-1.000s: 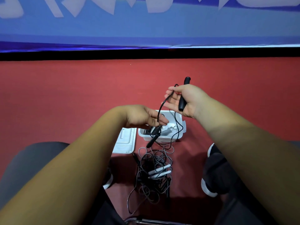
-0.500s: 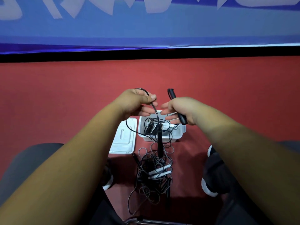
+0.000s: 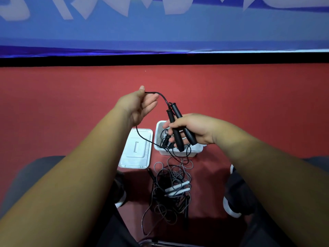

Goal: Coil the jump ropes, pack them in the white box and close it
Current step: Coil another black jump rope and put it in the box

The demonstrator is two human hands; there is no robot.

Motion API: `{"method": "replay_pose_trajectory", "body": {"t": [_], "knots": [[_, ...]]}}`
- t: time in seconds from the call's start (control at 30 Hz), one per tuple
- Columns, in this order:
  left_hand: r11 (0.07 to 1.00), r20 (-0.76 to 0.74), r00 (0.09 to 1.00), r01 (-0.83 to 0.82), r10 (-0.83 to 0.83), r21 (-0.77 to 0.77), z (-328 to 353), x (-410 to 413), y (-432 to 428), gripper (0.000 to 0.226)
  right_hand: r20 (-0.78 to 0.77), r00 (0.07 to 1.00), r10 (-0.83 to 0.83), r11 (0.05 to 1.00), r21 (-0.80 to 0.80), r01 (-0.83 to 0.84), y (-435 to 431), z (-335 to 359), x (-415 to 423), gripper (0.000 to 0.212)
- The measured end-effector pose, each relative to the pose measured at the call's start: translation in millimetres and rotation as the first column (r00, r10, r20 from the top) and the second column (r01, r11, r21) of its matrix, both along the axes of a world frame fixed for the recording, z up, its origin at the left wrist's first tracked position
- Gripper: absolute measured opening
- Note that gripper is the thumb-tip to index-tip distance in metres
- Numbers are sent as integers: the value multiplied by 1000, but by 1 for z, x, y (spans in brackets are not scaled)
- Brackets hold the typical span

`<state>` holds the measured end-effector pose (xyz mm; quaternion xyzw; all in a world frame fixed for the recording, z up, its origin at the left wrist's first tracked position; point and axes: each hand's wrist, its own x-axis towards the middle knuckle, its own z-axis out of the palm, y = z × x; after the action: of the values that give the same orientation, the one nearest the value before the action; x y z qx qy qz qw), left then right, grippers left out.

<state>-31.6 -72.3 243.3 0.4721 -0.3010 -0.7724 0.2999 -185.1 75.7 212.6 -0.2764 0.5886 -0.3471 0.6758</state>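
My right hand grips both black handles of a black jump rope side by side above the white box. My left hand is raised to the left and pinches the rope's black cord, which arcs to the handles and also hangs down into the open box. The box's white lid lies flat on the red floor just left of it. A tangled pile of grey and black ropes with two white handles lies on the floor in front of the box.
My shoes stand either side of the rope pile, left shoe and right shoe. My knees fill the lower corners. A black strip and a blue banner close off the red floor at the far side.
The second black handle has come up into my right hand beside the first. My left hand has risen and moved left, drawing the cord out in an arc.
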Motion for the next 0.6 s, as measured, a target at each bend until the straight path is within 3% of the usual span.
{"method": "replay_pose_trajectory", "body": {"t": [0.07, 0.17, 0.23, 0.3, 0.43, 0.6], "knots": [[997, 57, 996, 68, -69, 27, 0, 1, -2, 41, 17, 1000, -9, 1000, -29, 9, 0, 3, 1, 23], [966, 330, 911, 258, -248, 14, 5, 2, 6, 44, 3, 1000, -21, 997, -79, 22, 0, 5, -1, 23], [914, 551, 789, 391, -272, -109, 6, 3, 13, 33, -10, 998, -66, 993, -99, 65, 0, 5, -3, 22], [785, 666, 710, 540, -231, -304, 4, 3, 14, 36, 7, 996, -93, 991, -97, 93, 0, 6, -4, 25], [504, 668, 684, 704, -293, -499, -4, 0, 9, 62, 26, 998, -62, 993, -94, 64, 1, 7, -5, 29], [400, 611, 693, 720, -381, -567, -5, -5, 16, 51, 52, 999, -3, 997, -72, 7, 5, 12, -2, 30]]}}
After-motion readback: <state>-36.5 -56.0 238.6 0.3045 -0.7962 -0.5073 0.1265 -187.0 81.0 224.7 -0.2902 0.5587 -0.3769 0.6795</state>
